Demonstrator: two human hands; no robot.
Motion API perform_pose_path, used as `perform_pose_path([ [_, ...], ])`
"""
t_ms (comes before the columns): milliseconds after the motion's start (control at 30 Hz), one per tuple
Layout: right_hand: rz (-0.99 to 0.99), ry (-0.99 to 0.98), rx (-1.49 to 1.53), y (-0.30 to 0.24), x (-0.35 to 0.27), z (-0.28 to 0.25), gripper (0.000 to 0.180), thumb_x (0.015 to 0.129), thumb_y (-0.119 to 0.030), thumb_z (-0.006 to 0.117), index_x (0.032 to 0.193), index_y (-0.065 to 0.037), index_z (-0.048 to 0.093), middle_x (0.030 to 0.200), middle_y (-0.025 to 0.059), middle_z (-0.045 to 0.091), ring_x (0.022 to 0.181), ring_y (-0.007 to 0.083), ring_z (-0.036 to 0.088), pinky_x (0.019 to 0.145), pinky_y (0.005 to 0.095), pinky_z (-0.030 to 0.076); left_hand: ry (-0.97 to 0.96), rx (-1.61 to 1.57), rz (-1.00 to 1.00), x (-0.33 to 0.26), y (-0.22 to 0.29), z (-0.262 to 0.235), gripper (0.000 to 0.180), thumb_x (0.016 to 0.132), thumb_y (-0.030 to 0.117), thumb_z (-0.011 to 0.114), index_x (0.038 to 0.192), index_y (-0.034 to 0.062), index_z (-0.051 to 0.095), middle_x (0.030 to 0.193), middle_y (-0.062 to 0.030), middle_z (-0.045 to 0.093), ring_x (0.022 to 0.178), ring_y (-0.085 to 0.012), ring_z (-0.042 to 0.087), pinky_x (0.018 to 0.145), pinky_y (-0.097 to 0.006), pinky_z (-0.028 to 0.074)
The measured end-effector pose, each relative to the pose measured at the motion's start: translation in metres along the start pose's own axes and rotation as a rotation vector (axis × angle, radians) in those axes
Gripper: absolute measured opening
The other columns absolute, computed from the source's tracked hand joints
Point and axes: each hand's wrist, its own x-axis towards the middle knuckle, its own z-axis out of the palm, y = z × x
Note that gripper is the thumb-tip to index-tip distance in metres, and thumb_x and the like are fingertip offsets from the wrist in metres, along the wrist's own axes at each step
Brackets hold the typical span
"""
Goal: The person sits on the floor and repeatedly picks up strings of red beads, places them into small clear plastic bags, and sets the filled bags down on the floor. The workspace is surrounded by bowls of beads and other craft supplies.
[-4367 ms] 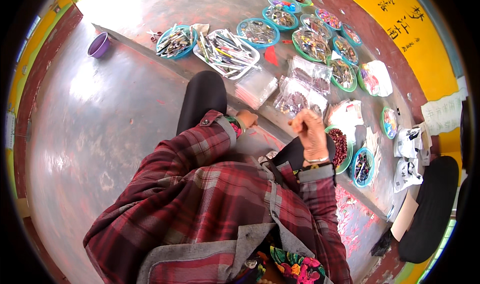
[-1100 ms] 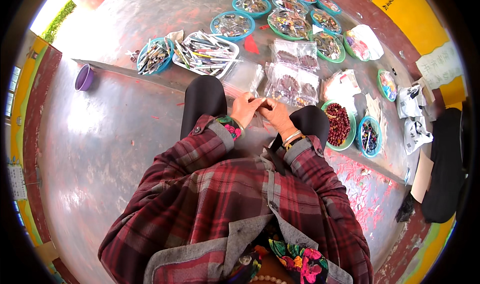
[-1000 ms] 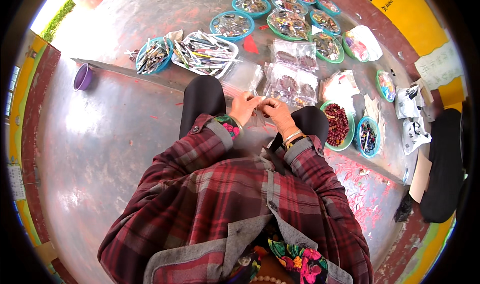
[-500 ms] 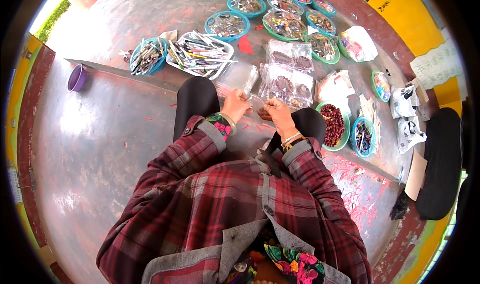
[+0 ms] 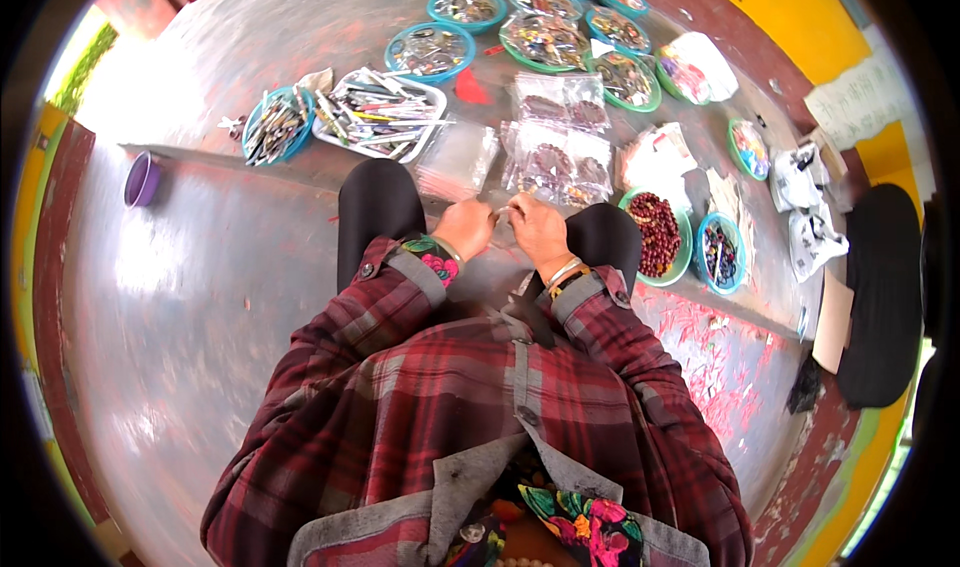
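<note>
1. Your left hand (image 5: pixel 466 228) and right hand (image 5: pixel 538 229) nearly meet, fingers curled; whether they pinch anything, I cannot tell
2. Clear bags (image 5: pixel 458 157) lie just beyond your left hand
3. Bagged beads (image 5: pixel 553 163) lie just beyond your right hand
4. Right of your grip, red beads (image 5: pixel 655 235) fill a bowl (image 5: pixel 685 251)

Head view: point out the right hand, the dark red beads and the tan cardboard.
Right hand (image 5: pixel 539 230), head view: back of the hand.
Dark red beads (image 5: pixel 657 235), head view: middle of the heap.
Tan cardboard (image 5: pixel 832 321), head view: its flat face.
</note>
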Motion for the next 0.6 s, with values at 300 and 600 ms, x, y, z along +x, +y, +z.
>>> perform_pose_path([
  [300, -0.016, 0.115, -0.148, 0.023, 0.0, 0.005, 0.014, 0.072, -0.004, 0.048, 0.081, -0.006, 0.059, 0.081, 0.0172, 0.061, 0.077, 0.0384, 0.057, 0.066, 0.0465, 0.044, 0.205, 0.056, -0.078, 0.005, 0.005, -0.028, 0.017, 0.08, 0.017, 0.05, 0.077, 0.0043, 0.06, 0.076, -0.0196, 0.061, 0.074, -0.0366, 0.06, 0.065, -0.046, 0.047],
  [600, 0.053, 0.015, -0.092, 0.021, 0.002, -0.005, 0.018, 0.075, -0.01, 0.046, 0.084, -0.006, 0.061, 0.085, 0.0184, 0.061, 0.081, 0.037, 0.058, 0.07, 0.0448, 0.045, 0.121, 0.131, -0.015, 0.007, 0.0, -0.026, 0.021, 0.082, 0.021, 0.049, 0.08, 0.0061, 0.063, 0.076, -0.0187, 0.062, 0.072, -0.0389, 0.059, 0.066, -0.048, 0.047],
])
